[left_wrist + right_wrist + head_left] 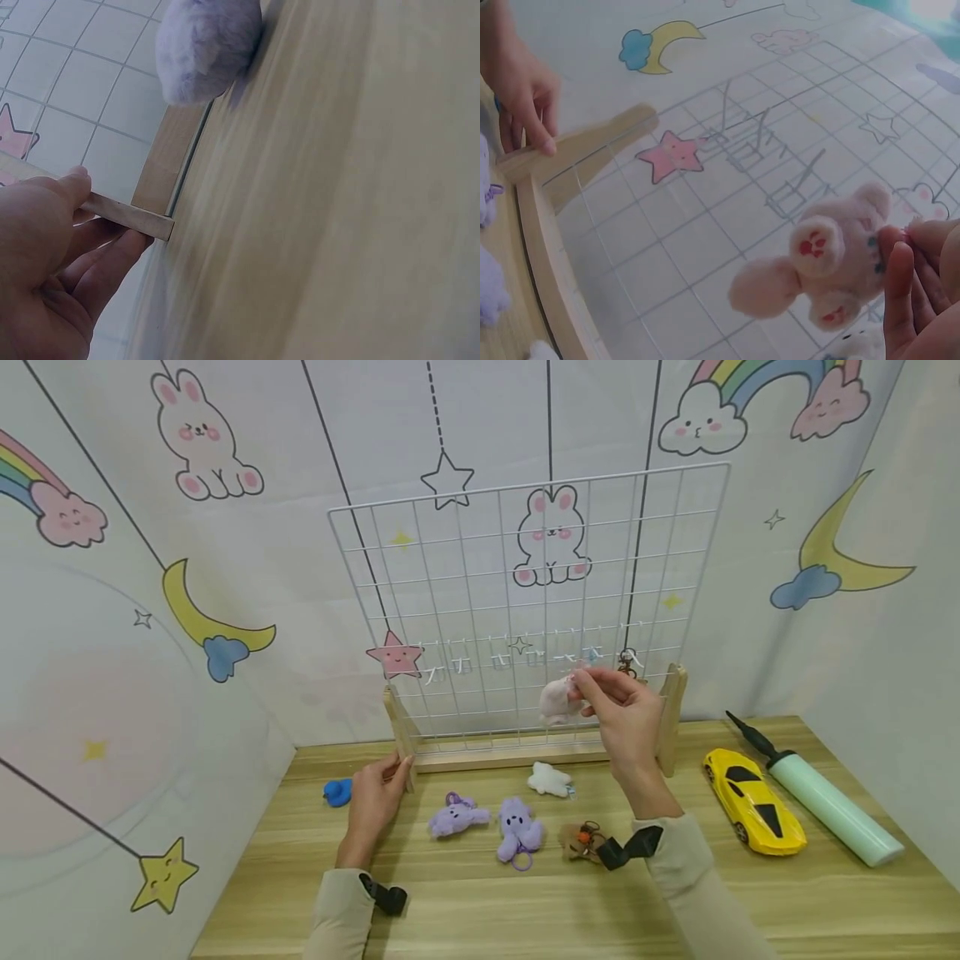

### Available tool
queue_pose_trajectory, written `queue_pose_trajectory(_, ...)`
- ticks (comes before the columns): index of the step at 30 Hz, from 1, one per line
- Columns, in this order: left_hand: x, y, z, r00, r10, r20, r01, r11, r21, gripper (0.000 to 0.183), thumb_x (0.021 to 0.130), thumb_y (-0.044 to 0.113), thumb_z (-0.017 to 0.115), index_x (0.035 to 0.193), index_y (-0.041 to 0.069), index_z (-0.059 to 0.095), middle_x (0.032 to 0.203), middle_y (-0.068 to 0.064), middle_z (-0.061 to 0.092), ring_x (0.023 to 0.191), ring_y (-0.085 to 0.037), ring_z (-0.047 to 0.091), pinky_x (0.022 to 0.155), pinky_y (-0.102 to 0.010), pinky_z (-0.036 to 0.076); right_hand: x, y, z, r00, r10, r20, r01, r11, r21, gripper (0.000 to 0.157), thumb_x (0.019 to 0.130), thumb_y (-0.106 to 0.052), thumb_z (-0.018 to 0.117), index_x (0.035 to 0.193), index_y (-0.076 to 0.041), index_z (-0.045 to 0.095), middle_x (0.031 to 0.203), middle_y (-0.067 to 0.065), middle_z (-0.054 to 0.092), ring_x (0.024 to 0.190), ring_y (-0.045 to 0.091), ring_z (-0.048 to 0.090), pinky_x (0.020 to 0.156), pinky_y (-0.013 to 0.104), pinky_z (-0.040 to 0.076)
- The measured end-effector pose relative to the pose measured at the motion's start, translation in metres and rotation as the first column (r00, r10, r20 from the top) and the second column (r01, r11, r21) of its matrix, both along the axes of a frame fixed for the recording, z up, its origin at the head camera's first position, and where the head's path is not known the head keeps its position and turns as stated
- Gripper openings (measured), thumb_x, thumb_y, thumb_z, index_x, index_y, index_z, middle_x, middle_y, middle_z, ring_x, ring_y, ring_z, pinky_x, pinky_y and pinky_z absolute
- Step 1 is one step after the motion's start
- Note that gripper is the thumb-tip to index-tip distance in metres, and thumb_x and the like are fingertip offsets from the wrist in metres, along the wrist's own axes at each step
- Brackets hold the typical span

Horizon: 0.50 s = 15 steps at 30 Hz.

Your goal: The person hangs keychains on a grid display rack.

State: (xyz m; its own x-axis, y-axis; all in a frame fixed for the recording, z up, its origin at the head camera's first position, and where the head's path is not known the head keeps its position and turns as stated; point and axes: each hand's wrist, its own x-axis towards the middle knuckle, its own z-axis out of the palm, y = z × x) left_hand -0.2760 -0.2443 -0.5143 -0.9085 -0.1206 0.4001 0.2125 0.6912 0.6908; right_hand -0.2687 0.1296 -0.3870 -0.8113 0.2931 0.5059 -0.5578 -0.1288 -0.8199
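My right hand (626, 718) pinches a small pale pink plush toy (557, 702) by its top, in front of the white wire grid rack (457, 577). In the right wrist view the plush toy (832, 255) dangles tilted, with red paw marks on its feet. Behind it, several white hooks (501, 660) line one row of the grid. My left hand (377, 797) holds the foot of the rack's left wooden leg (400, 727) between thumb and fingers; the left wrist view shows this wooden leg (127, 214) close up.
Two purple plush keychains (457, 817), a white plush toy (550, 779) and a brown plush keychain (581, 842) lie on the table before the rack. A blue rubber duck (337, 792) sits left; a yellow toy car (753, 802) and a mint hand pump (832, 806) lie right.
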Motion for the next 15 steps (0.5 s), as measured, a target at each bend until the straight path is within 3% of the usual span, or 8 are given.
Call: queue_pose_trajectory(15,-0.0002,0.0006,-0.0008,1.000,0.007,0.009,-0.007,1.000,0.014,0.035,0.107,0.030,0.072,0.131,0.005,0.079,0.116,-0.021,0.081,0.106,-0.034,0.081,0.088,-0.053,0.067,-0.0064,-0.0020,-0.0015,0.999,-0.023,0.024,0.022,1.000,0.021,0.026,0.096,-0.017,0.085,0.109,0.006,0.081,0.088,-0.006,0.084,0.073,0.008,0.077,0.059,0.020,0.060)
